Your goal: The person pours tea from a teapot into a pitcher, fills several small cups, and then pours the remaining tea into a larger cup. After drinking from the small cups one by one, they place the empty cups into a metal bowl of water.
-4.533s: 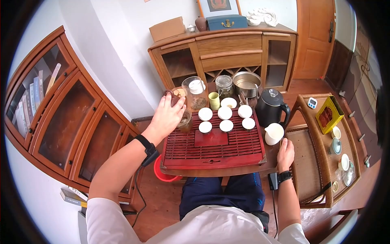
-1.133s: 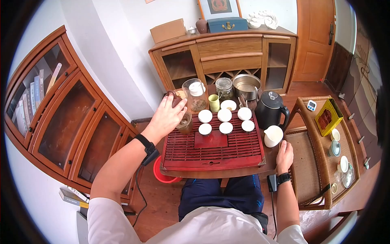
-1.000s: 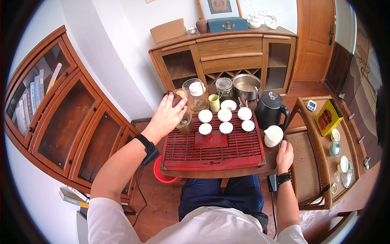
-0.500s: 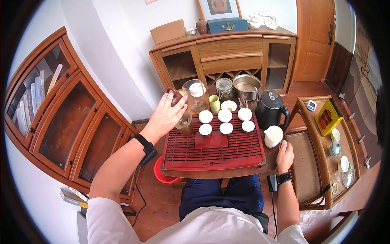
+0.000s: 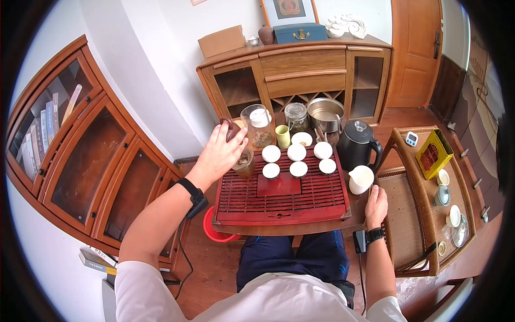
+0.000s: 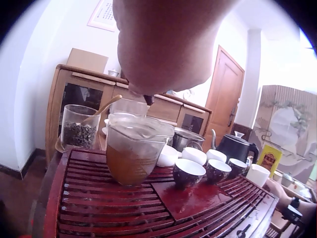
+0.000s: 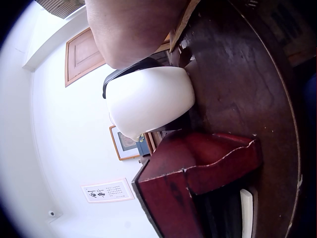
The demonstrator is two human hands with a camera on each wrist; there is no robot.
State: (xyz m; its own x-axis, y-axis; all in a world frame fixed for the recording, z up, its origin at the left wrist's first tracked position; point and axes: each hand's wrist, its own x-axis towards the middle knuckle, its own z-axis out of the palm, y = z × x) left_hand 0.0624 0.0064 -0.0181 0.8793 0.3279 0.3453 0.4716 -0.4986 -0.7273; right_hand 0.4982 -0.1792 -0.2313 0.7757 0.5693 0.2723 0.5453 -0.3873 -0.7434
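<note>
My left hand [image 5: 220, 153] grips a small brown clay teapot [image 5: 232, 130], held tilted above a glass pitcher [image 5: 245, 165]. In the left wrist view the hand hides most of the teapot; a dark tip shows over the pitcher, which holds brown tea [image 6: 130, 166]. The pitcher stands at the left back of the red slatted tea tray [image 5: 279, 206]. Several small cups [image 5: 271, 170], white inside, stand on the tray in two rows. My right hand [image 5: 377, 205] rests at the table's right edge, holding nothing, close to a white pitcher [image 5: 361, 180].
Behind the tray stand a glass jar of tea leaves [image 5: 261, 131], a green cup [image 5: 282, 135], a lidded jar [image 5: 296, 115] and a steel pot [image 5: 325, 114]. A black kettle [image 5: 357, 142] is at the right. A rattan cart [image 5: 402, 206] flanks the table; a red bucket [image 5: 220, 225] sits below.
The teapot in my left hand has tipped further, so more of its brown body shows above my fingers. My right hand keeps its place at the table edge.
</note>
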